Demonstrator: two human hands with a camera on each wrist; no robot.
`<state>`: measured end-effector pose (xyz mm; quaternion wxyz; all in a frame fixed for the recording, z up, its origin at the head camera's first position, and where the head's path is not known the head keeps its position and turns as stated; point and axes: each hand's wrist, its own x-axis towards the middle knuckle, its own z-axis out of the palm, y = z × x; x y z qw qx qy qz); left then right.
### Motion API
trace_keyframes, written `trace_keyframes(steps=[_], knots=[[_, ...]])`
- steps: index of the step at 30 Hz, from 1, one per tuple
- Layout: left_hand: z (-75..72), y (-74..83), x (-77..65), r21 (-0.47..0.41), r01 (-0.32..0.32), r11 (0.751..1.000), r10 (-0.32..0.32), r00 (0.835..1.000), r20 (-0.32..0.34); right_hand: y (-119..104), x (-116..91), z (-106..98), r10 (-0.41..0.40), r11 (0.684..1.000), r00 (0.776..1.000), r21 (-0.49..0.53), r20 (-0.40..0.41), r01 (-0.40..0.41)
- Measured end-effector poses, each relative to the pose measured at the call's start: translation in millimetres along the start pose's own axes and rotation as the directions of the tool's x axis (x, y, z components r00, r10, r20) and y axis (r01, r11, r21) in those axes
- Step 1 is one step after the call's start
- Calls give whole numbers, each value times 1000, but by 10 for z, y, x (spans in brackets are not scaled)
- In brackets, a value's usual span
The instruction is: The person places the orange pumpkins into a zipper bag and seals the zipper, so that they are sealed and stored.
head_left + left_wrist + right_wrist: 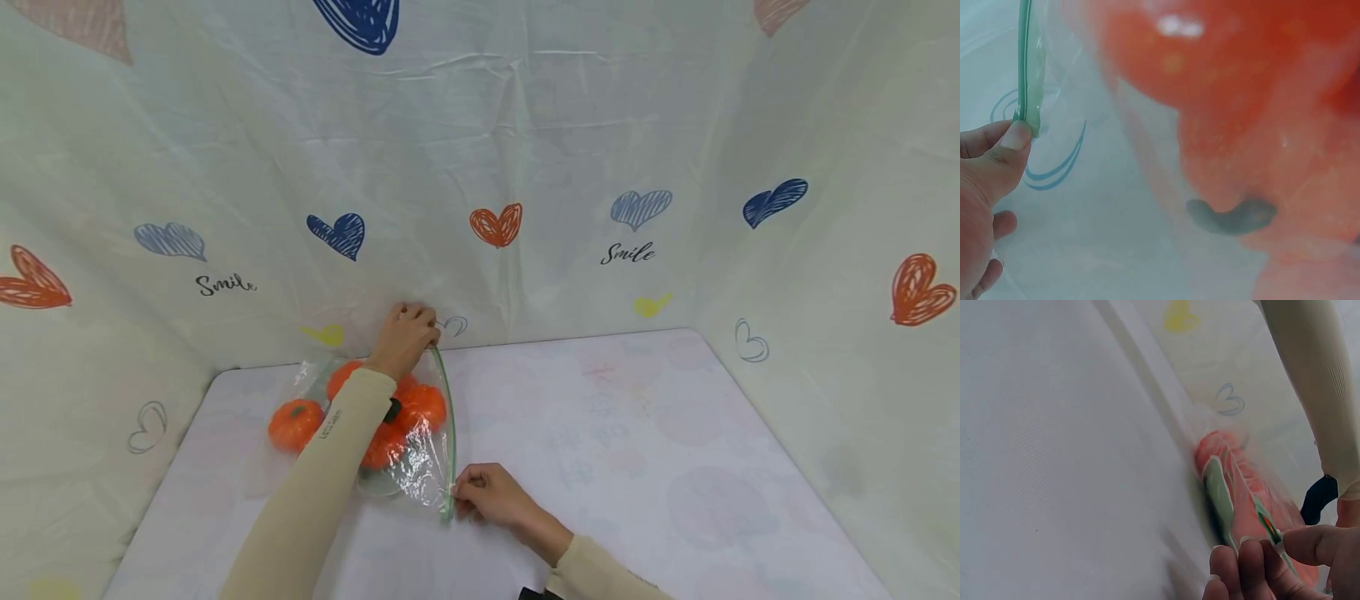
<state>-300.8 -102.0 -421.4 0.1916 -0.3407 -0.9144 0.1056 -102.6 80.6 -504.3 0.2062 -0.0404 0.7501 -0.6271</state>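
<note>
A clear zip bag (426, 477) with a green zip strip (452, 417) lies at the left of the table. Several orange toy pumpkins (296, 426) with green stems are inside it. At the far end of the strip, my left hand (405, 335) pinches the bag's corner; the left wrist view shows the thumb (1017, 139) pressed on the strip's end. My right hand (493, 500) pinches the strip near its close end. There, a small pale piece (1279, 544) shows between thumb and fingers in the right wrist view. The left sleeve hides part of the pumpkins.
The bag rests on a white table (600, 467) with faint printed spots. A white curtain (570, 167) with printed hearts and lettering rises behind the table and along both sides. The left forearm (315, 492) reaches across the bag.
</note>
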Motion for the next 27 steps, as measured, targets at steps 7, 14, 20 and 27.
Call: trace_keyframes(steps=[7, 14, 20, 27], knots=[[-18, -14, -25, 9, -7, 1000, 7, 1000, -15, 30, -101, 44, 16, 1000, 999, 16, 31, -17], [-8, -12, -57, 15, 9, 1000, -9, 999, 38, 66, -152, 72, 6, 1000, 999, 3, 38, -6], [6, 18, -119, -61, 37, 997, -35, 999, 38, 131, -166, 10, -9, 1000, 999, -21, 43, 10], [-52, 12, -356, -300, 121, 946, -122, 992, 17, 148, -183, -293, -39, 995, 999, -86, 1, 39]])
